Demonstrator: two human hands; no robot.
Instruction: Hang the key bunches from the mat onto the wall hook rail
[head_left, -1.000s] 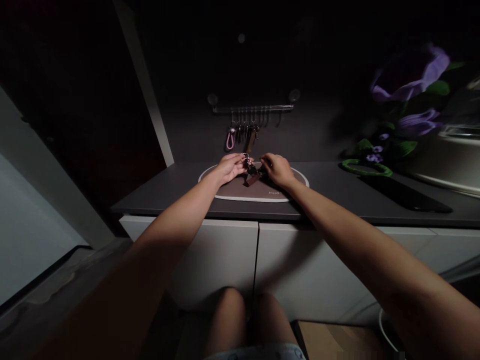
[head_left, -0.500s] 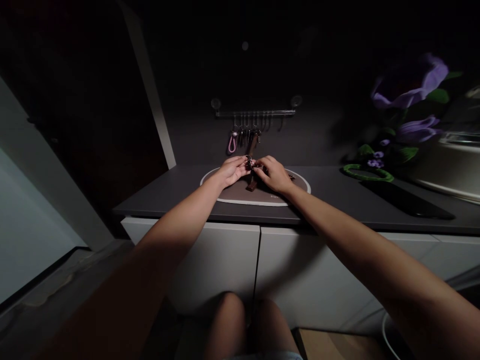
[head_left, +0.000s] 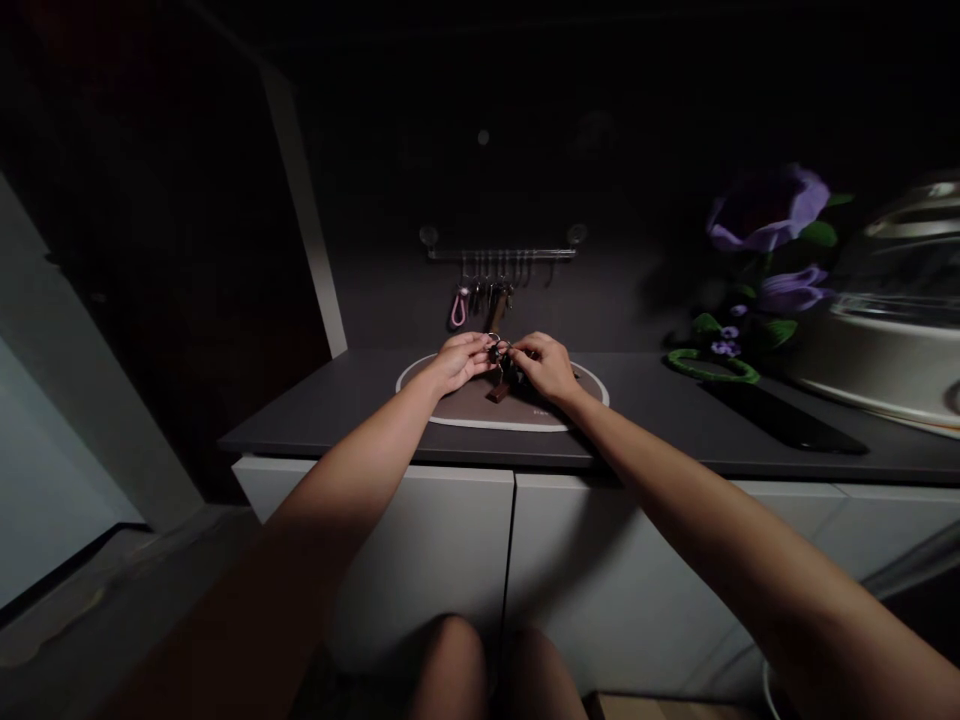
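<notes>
Head view: left grip (head_left: 459, 362) and right grip (head_left: 547, 367) pinch a dark, brown-tagged keyring (head_left: 495, 353).

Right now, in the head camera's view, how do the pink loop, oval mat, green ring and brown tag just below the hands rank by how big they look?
1. Oval mat, though partly covered
2. Green ring
3. Pink loop and brown tag: both small, too alike to rank
</notes>
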